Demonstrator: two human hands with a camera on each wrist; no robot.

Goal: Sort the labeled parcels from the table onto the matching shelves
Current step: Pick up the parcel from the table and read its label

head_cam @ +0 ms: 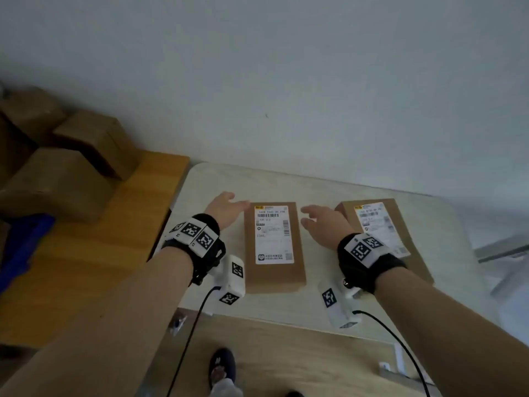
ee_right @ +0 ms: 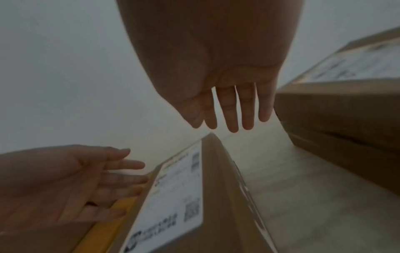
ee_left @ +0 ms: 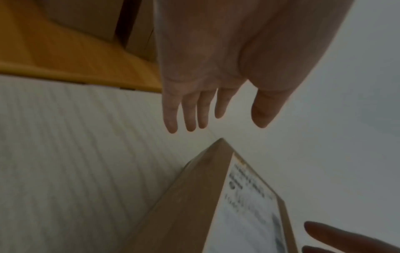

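A flat brown parcel (head_cam: 273, 247) with a white shipping label lies on the pale table (head_cam: 315, 190); it also shows as parcel (ee_left: 194, 196) and parcel (ee_right: 177, 196). My left hand (head_cam: 229, 206) hovers at its far left edge, fingers straight, holding nothing; the left hand (ee_left: 205, 106) is clear of the box. My right hand (head_cam: 320, 219) hovers at its right side, fingers spread and straight, as right hand (ee_right: 229, 111) shows. A second labeled parcel (head_cam: 383, 233) lies to the right, also seen as second parcel (ee_right: 337, 111).
An orange-brown wooden surface (head_cam: 114, 239) adjoins the table on the left, carrying several plain cardboard boxes (head_cam: 60, 179). A blue item (head_cam: 25, 242) sits at the far left. A grey wall rises behind the table. Wood floor and my shoe (head_cam: 221, 368) lie below.
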